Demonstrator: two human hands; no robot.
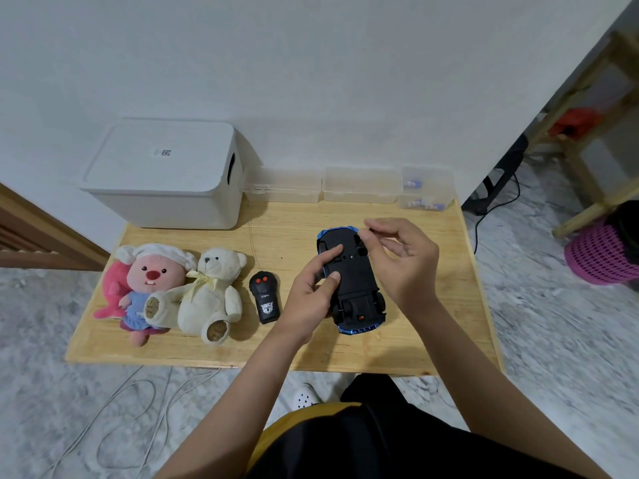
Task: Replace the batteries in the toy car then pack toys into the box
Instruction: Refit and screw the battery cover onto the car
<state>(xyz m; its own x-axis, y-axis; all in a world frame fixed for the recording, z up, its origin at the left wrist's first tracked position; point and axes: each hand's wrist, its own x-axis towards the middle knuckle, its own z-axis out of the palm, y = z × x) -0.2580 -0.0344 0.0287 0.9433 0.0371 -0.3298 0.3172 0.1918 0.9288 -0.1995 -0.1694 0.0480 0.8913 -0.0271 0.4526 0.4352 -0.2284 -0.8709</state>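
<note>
Two bare forearms reach forward from the bottom of the view, above dark clothing with a yellow edge and a white perforated shoe (304, 397) on the floor. At the grip, the left hand (313, 293) holds the toy car (351, 281) from its left side: the thumb and the index finger are curled onto the black underside. The right hand (401, 257) is at the far right corner of the car, its fingers bent and pinched together near a front wheel; I cannot tell if they hold any small part.

The car lies upside down on the wooden table (432, 340), right of the middle. Its body is blue, the chassis is black, and the black wheels point up.

Just left of the car lies a black remote control (265, 299) with two red buttons. Further left, a cream teddy bear (207, 295) with a pale bow leans against a pink plush doll (148, 288) in a white cap.

At the back left stands a white box (166, 174) with its lid on. Beside it, along the white wall, stand three clear plastic containers (359, 186); the rightmost holds small blue and white items.

Grey marbled floor surrounds the table, with thin cables on the left and a pink basket (601, 254) on the right.
</note>
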